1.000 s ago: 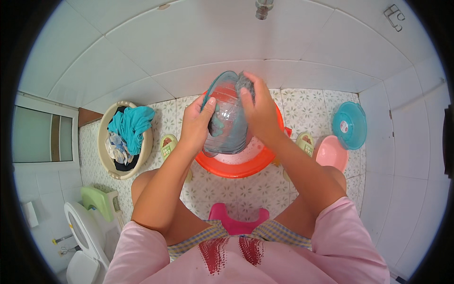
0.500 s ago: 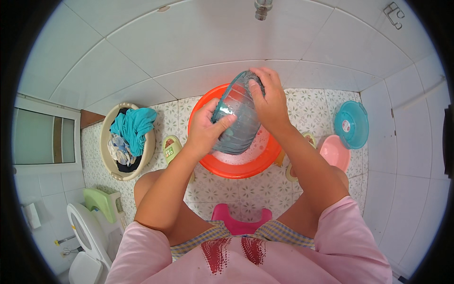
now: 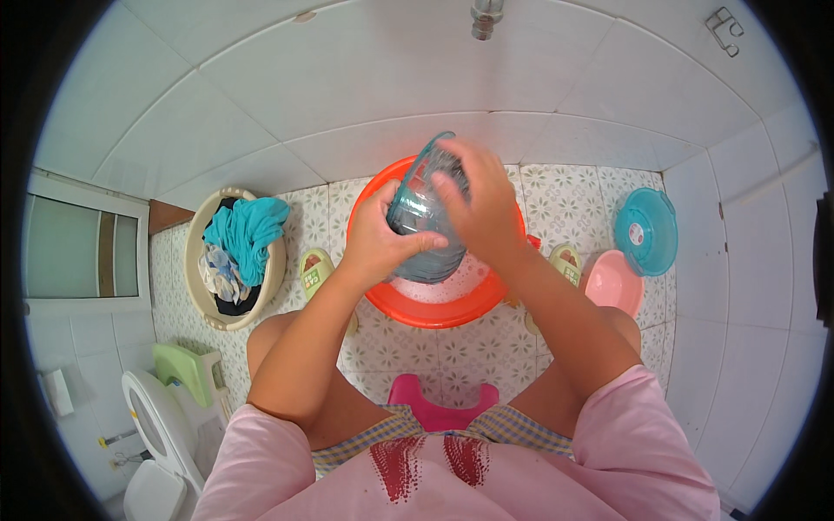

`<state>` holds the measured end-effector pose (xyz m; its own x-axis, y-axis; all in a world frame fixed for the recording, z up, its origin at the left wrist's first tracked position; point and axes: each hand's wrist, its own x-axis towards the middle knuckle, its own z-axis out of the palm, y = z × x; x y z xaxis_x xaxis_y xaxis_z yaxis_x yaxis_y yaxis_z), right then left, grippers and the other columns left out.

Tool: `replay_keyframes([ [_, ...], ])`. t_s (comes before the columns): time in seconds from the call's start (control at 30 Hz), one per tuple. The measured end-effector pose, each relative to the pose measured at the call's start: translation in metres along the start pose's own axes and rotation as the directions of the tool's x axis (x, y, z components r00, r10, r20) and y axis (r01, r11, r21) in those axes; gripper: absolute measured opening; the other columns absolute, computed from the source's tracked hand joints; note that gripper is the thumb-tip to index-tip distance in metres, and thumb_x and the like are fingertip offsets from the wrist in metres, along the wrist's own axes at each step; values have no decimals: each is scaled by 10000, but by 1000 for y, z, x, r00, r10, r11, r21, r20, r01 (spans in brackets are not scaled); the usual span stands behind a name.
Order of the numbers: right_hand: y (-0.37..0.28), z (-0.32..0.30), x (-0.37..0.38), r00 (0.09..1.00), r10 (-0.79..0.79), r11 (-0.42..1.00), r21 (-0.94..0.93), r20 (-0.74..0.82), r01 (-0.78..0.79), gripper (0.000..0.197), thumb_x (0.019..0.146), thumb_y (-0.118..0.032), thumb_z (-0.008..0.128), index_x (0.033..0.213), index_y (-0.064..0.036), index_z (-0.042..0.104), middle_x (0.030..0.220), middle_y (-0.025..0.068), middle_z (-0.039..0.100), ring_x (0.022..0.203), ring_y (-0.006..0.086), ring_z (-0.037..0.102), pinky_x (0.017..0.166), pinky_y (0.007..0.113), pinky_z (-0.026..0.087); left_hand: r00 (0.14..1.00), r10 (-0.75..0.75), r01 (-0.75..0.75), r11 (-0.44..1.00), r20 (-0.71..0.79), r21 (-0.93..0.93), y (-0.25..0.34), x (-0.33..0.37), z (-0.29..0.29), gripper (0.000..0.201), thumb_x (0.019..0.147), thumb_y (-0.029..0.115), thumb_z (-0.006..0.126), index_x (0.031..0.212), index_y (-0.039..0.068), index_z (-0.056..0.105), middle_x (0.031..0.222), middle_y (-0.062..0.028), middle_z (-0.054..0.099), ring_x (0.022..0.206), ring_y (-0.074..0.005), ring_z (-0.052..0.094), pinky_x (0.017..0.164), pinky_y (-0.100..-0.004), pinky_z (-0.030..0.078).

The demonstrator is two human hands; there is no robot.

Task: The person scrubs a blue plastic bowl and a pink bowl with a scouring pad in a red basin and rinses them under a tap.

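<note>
A see-through bluish plastic tub point(image 3: 423, 267) with ribbed sides is tilted over an orange basin point(image 3: 410, 313). White suds point(image 3: 456, 285) and water lie in the basin. My left hand point(image 3: 376, 241) grips the tub's left rim, thumb across its side. On the tub's upper right side is my right hand point(image 3: 479, 204), blurred by motion, its fingers bent over a grey scouring pad point(image 3: 448, 162). The pad is pressed to the tub and partly hidden by those fingers.
Left stands a cream laundry basket point(image 3: 193, 282) of clothes point(image 3: 252, 230). A blue basin point(image 3: 667, 230) and pink basin point(image 3: 615, 282) are at right. Green slippers point(image 3: 314, 273) flank the orange basin. A pink stool point(image 3: 443, 408) is below me, a toilet point(image 3: 152, 417) at lower left.
My right hand has slid left and slightly down across the tub with the scouring pad. The left hand and the tub stay almost in place.
</note>
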<state>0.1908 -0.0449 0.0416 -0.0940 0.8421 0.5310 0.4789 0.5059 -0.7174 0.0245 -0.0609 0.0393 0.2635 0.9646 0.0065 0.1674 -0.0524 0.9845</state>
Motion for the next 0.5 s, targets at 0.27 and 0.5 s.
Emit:
replay_keyframes([
  [0.27, 22, -8, 13, 896, 439, 840, 325, 62, -434, 333, 898, -203, 549, 1167, -7, 534, 1137, 166, 583, 1060, 285, 569, 909, 374, 435, 1000, -11, 18, 972, 29, -234, -4, -4, 0, 169, 892, 142, 612, 1007, 29, 562, 887, -7, 602, 817, -101, 558, 733, -268, 463],
  [0.5, 34, 5, 0, 931, 364, 890, 298, -10, -345, 297, 876, -156, 561, 1139, -17, 551, 1108, 178, 576, 1033, 311, 567, 894, 383, 439, 985, -117, 156, 921, 128, -358, 10, 0, 6, 378, 852, -32, 566, 1213, 22, 467, 1118, -77, 581, 1004, -120, 551, 870, -269, 439],
])
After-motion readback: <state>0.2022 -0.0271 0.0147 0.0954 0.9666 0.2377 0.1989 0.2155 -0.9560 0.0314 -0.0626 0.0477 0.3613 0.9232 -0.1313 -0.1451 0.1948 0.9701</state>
